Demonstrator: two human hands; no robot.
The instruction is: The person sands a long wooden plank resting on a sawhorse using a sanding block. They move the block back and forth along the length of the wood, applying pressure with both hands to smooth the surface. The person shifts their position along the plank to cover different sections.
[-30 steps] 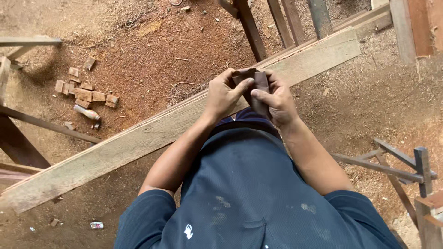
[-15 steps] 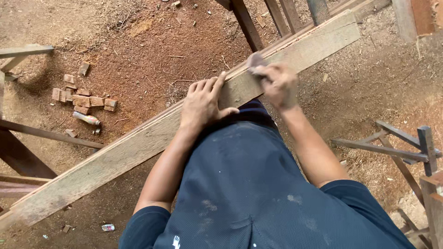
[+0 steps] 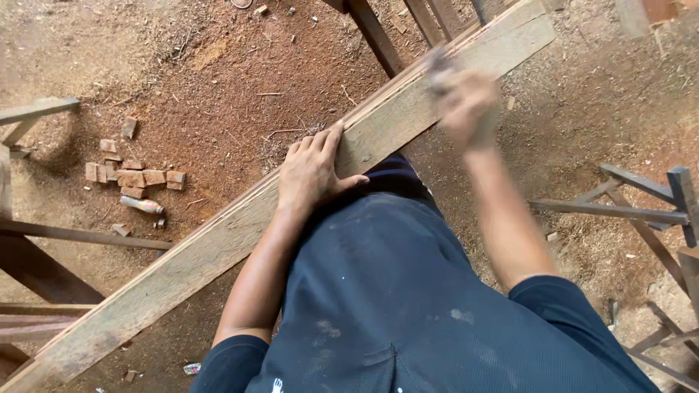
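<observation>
Looking down from a head-worn camera, a long pale wooden plank (image 3: 218,247) runs slantwise from lower left to upper right above a floor (image 3: 218,87) covered in reddish sawdust. Pressed flat on the plank near its middle is the left hand (image 3: 312,171), fingers together and thumb spread to the side, while the right hand (image 3: 466,109) sits farther up the plank, blurred, curled around a small dark block (image 3: 437,65). Small wooden offcuts (image 3: 135,177) lie on the floor well to the left.
</observation>
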